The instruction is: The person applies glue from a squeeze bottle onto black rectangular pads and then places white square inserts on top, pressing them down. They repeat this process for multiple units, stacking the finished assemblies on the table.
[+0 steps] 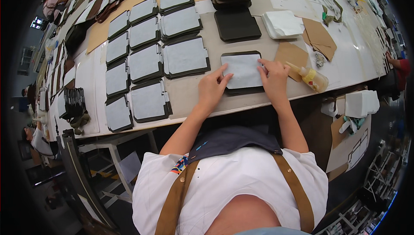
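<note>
A white sheet (244,72) lies over a black rounded panel (245,91) in front of me, and the panel's dark border shows around it. My left hand (212,87) is at the sheet's left edge, its thumb and forefinger bent onto it. On the opposite edge, the thumb and forefinger of my right hand (275,78) hold the sheet's upper right side. The other fingers of both hands are curled and partly hidden. Just right of my right hand, a yellowish glue bottle (316,80) with a pointed nozzle lies on its side.
Rows of black panels topped with white sheets (186,56) fill the table's left. Beyond my hands are a stack of black panels (236,24), a pile of white sheets (282,24) and brown card pieces (319,41). A dark strap (333,13) lies far right.
</note>
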Demonstrator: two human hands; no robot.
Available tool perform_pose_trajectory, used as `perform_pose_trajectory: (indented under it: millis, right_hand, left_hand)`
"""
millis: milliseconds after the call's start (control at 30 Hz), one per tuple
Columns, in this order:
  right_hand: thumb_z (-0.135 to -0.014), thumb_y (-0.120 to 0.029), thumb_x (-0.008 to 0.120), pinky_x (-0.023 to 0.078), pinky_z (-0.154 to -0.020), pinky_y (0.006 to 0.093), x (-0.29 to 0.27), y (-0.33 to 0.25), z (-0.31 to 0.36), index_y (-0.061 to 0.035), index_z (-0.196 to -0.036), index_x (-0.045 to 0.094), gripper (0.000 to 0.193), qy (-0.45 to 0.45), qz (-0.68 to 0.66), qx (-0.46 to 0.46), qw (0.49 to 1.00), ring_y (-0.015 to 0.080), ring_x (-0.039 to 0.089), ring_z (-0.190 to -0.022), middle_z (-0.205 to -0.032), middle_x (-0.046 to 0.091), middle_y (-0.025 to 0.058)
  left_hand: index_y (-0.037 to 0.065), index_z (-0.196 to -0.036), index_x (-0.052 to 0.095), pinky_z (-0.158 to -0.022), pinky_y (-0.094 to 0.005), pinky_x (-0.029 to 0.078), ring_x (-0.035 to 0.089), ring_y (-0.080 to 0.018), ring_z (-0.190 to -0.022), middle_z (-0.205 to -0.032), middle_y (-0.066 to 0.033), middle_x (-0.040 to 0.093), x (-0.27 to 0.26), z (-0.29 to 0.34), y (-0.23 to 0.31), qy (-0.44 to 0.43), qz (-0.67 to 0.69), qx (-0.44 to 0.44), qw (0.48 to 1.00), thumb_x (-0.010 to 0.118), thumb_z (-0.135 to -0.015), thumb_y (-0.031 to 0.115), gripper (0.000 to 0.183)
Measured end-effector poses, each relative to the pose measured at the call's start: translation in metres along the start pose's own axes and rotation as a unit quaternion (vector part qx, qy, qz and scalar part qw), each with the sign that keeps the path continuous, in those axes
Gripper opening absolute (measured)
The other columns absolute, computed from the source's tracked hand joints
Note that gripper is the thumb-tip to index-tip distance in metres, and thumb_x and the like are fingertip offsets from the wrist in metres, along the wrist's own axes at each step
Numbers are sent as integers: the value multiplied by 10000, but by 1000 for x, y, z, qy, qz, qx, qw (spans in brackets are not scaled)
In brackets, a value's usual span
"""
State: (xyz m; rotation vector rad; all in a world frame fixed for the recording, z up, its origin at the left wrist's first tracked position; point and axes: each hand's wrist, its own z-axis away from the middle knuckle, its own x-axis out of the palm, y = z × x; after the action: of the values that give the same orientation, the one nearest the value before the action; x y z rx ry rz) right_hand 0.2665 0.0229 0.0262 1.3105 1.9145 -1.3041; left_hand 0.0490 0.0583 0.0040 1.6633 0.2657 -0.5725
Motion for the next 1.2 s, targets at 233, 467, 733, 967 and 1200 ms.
perform_pose_trajectory:
  millis: [233, 467, 733, 967, 1200]
  right_hand:
    - [-858, -131, 739, 353, -837, 397, 3, 3, 0, -100, -1037, 733, 182, 8, 12, -11, 1000, 229, 582, -811, -803, 668, 33]
    - [-846, -128, 745, 354, -826, 398, 5, 5, 0, -107, -1027, 734, 182, 8, 24, -19, 1000, 231, 579, -804, -787, 657, 32]
    - [-840, -137, 752, 358, -874, 413, 0, 7, -2, -116, -1096, 713, 259, -20, 57, 1, 998, 239, 567, -945, -983, 643, 45]
    - [-908, -342, 707, 224, -1147, 548, 6, 8, -2, -128, -1399, 574, 551, -57, 87, -58, 993, 308, 388, -1393, -1476, 461, 128]
    - [-947, -608, 555, 33, -1226, 610, 5, 24, 9, -122, -1571, 367, 813, -131, 156, -47, 978, 322, 138, -1558, -1674, 214, 135]
  left_hand:
    - [48, -1239, 716, -586, -342, 451, 532, -210, -563, -640, -87, 587, -1, 0, 3, -1, -15, 10, 1000, 753, -911, 280, 404]
    - [56, -1239, 717, -583, -353, 460, 563, -230, -561, -644, -89, 604, -1, 1, 3, 4, -34, 21, 999, 752, -909, 269, 394]
    - [95, -1251, 707, -660, -380, 492, 622, -239, -739, -792, -58, 657, -19, 3, 9, -36, -118, 33, 992, 747, -891, 234, 388]
    - [148, -1397, 602, -1065, -508, 360, 399, -403, -1345, -1428, -202, 486, -14, -14, -4, 14, -230, 178, 957, 735, -899, 317, 542]
    - [128, -1448, 555, -1150, -564, 265, 249, -463, -1474, -1566, -258, 348, -16, -14, -15, 10, -297, 176, 938, 712, -920, 361, 598]
